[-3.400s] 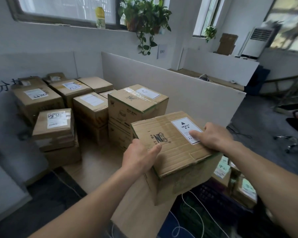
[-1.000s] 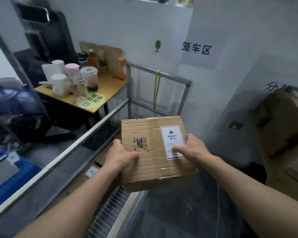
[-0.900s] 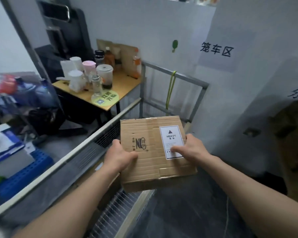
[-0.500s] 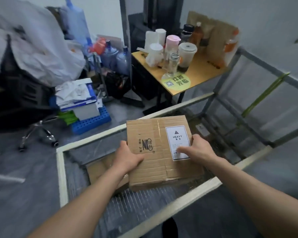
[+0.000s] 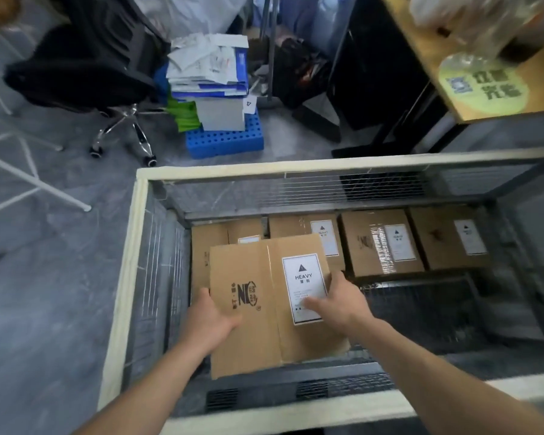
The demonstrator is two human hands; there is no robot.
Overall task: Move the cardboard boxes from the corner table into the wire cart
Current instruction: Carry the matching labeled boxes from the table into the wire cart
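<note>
I hold a brown cardboard box [image 5: 255,302] with a white HEAVY label inside the top of the wire cart [image 5: 123,277], above its near-left part. My left hand [image 5: 209,320] grips the box's left edge, thumb on top. My right hand [image 5: 339,301] grips its right edge, thumb across the label. On the cart floor several labelled boxes lie in a row along the far wall: one [image 5: 380,241] in the middle, one [image 5: 446,241] to the right, one [image 5: 208,243] partly hidden under the held box.
The cart's cream padded rim [image 5: 296,166] frames the opening. Beyond it stand a black office chair [image 5: 85,58], a blue crate [image 5: 225,141] stacked with papers, and a wooden side table [image 5: 484,73] at the upper right. Bare mesh floor [image 5: 421,309] shows right of the held box.
I carried the box from the corner table round to the cart. In the last half second the box has dropped below the cart rim and my view has tilted down into the cart.
</note>
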